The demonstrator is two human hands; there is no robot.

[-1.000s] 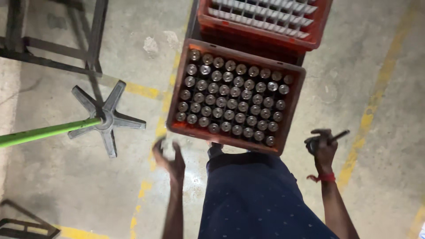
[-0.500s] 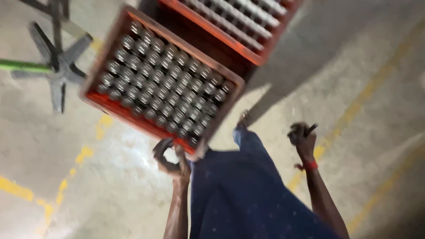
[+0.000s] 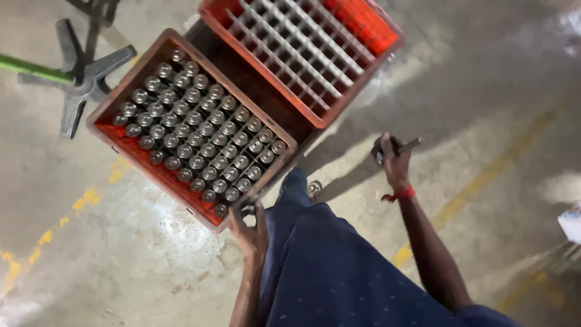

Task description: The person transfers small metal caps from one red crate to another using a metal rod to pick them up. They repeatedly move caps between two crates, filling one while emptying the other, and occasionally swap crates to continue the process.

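A red plastic crate (image 3: pixel 130 156) full of several capped bottles (image 3: pixel 200 130) sits on the concrete floor in front of me. My left hand (image 3: pixel 249 229) grips the crate's near corner rim. My right hand (image 3: pixel 390 158), with a red band at the wrist, is raised to the right and closed around a small dark metal tool (image 3: pixel 407 146). An empty red crate (image 3: pixel 363 36) with a pale divider grid rests on a stack just behind the full one. My blue trousers fill the bottom middle.
A grey metal star-shaped base (image 3: pixel 85 79) with a green pole (image 3: pixel 33 68) lies at the upper left. Yellow painted lines (image 3: pixel 466 200) cross the floor on the right and lower left. A pale object (image 3: pixel 572 223) sits at the right edge.
The view has swung, so the crates shifted in frame. My left hand went from hanging free near the crate to gripping its near corner. My right hand kept holding the tool.
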